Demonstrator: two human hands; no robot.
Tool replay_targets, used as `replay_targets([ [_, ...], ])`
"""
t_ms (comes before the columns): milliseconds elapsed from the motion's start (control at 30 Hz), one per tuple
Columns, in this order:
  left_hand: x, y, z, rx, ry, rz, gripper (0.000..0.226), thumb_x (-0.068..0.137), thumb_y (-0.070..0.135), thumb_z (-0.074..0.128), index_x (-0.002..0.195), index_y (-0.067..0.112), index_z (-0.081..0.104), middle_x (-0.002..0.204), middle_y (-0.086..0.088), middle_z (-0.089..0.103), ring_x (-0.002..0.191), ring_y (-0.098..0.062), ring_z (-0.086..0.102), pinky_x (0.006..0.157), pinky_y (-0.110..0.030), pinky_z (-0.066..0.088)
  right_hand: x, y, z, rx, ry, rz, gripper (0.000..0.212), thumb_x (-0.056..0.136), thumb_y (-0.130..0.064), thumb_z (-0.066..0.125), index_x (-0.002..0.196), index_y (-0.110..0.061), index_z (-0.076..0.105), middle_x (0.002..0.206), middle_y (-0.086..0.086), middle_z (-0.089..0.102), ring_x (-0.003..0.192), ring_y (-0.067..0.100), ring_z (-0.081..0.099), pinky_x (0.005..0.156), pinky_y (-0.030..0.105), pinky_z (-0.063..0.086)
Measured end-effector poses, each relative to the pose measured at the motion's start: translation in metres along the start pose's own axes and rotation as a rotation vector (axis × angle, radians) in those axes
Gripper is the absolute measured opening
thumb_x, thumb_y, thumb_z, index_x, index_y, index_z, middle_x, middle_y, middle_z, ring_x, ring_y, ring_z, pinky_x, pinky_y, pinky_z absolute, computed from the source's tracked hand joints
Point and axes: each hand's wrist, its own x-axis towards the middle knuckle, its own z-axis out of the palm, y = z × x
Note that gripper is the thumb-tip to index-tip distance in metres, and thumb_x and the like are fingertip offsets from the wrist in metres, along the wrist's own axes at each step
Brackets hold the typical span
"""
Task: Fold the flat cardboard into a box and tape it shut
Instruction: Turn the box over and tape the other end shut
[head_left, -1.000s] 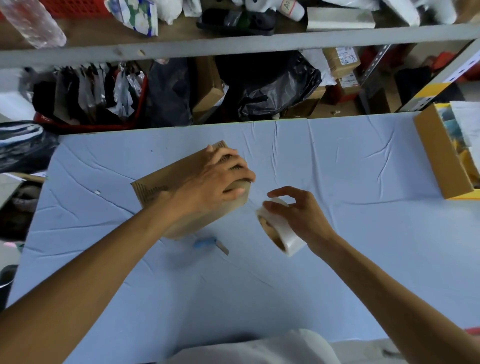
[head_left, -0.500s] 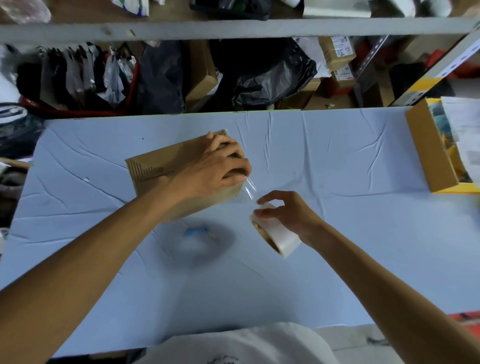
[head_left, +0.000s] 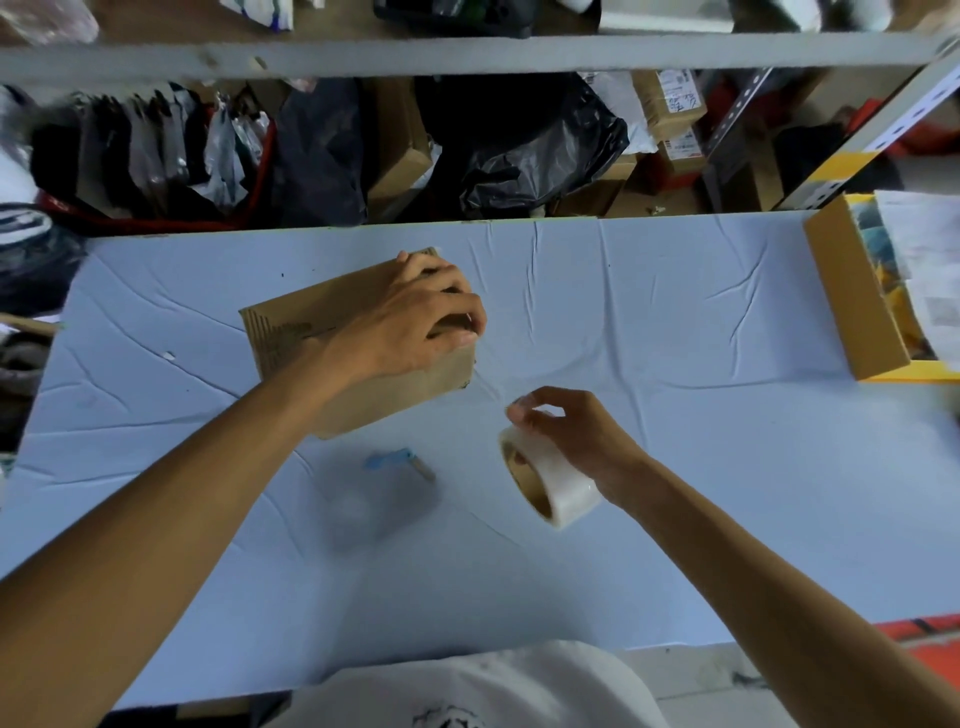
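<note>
Backing the creased blue table (head_left: 675, 519) and box (head_left: 311, 327), shelving (head_left: 467, 54) holds perhaps clothing (head_left: 130, 150).

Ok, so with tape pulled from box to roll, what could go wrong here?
The loose clear strip between cardboard box and tape roll may twist or stick to the blue table cover. Only the left hand pins the box, so the right hand pulling might drag it or peel the end.

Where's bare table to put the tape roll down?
Bare cloth lies right of the tape roll, up to the open box, and along the near edge of the table. Crowded: between the cardboard box, blue cutter and roll.
</note>
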Motion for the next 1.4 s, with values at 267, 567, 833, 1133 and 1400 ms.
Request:
replay_targets([
  [267, 0.001, -0.003, 0.005, -0.033, 0.015, -0.016, 0.008, 0.089, 0.031, 0.058, 0.094, 0.029, 0.063, 0.112, 0.005, 0.056, 0.129, -0.021, 0.028, 0.110, -0.041, 0.010, -0.010, 0.010, -0.007, 0.071, -0.072, 0.061, 0.010, 0.087, -0.028, 0.066, 0.093, -0.023, 0.074, 0.081, -0.001, 0.072, 0.060, 0.010, 0.066, 0.051, 0.014, 0.047],
  [567, 0.001, 0.000, -0.001, -0.002, 0.022, -0.046, 0.004, 0.087, 0.029, 0.060, 0.090, 0.028, 0.062, 0.107, 0.007, 0.053, 0.124, -0.021, 0.032, 0.110, -0.046, 0.016, -0.017, 0.007, 0.005, -0.094, 0.084, 0.026, 0.022, 0.081, -0.045, 0.070, 0.081, -0.023, 0.071, 0.075, 0.000, 0.068, 0.064, 0.014, 0.056, 0.060, 0.024, 0.040],
  [833, -0.008, 0.013, 0.001, 0.008, 0.016, -0.050, 0.018, 0.093, 0.015, 0.053, 0.105, 0.018, 0.066, 0.125, -0.002, 0.056, 0.142, -0.018, 0.020, 0.119, -0.042, 0.004, -0.029, 0.005, 0.014, 0.002, 0.104, -0.012, 0.009, 0.087, -0.023, 0.064, 0.084, -0.022, 0.073, 0.082, 0.006, 0.068, 0.065, 0.013, 0.055, 0.058, 0.021, 0.041],
  [1133, -0.089, 0.031, 0.051, -0.020, 0.419, 0.045, 0.009, 0.088, 0.011, 0.055, 0.090, 0.011, 0.064, 0.082, -0.002, 0.060, 0.076, -0.024, 0.055, 0.067, -0.034, 0.047, -0.026, 0.003, 0.020, -0.064, 0.131, -0.039, 0.013, 0.085, -0.014, 0.062, 0.082, -0.021, 0.073, 0.078, -0.003, 0.070, 0.066, 0.015, 0.058, 0.061, 0.026, 0.041],
  [1400, -0.116, -0.017, 0.140, -0.136, 0.032, -0.529, 0.035, 0.076, 0.027, 0.072, 0.105, 0.010, 0.062, 0.109, -0.007, 0.057, 0.110, -0.026, 0.048, 0.083, -0.035, 0.043, -0.022, 0.000, 0.020, -0.123, 0.145, -0.054, 0.011, 0.084, -0.018, 0.064, 0.080, -0.023, 0.073, 0.079, 0.004, 0.069, 0.065, 0.016, 0.054, 0.056, 0.024, 0.038],
])
